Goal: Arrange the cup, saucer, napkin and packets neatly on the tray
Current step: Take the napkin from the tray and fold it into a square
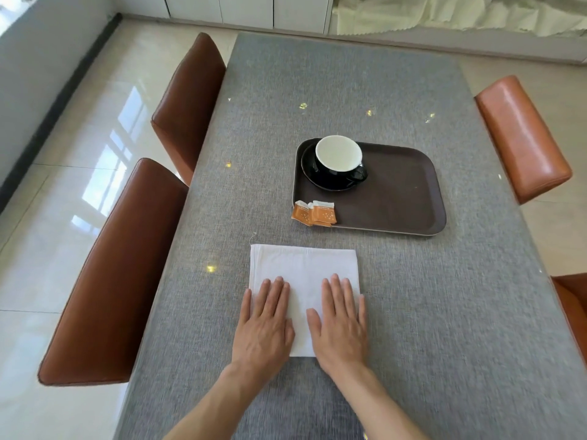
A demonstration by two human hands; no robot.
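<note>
I have my left hand (265, 315) and right hand (341, 317) pressed flat and open on the folded napkin (303, 269), which lies on the counter (444, 312) just short of the tray (394, 188). Lifted carelessly, I judge its folds could spring apart. The packets (314, 213) straddle the tray's near-left rim and may snag it. Cup (339, 160) on saucer (309, 168) crowds the far-left corner; chairs (117, 274) flank the counter.
</note>
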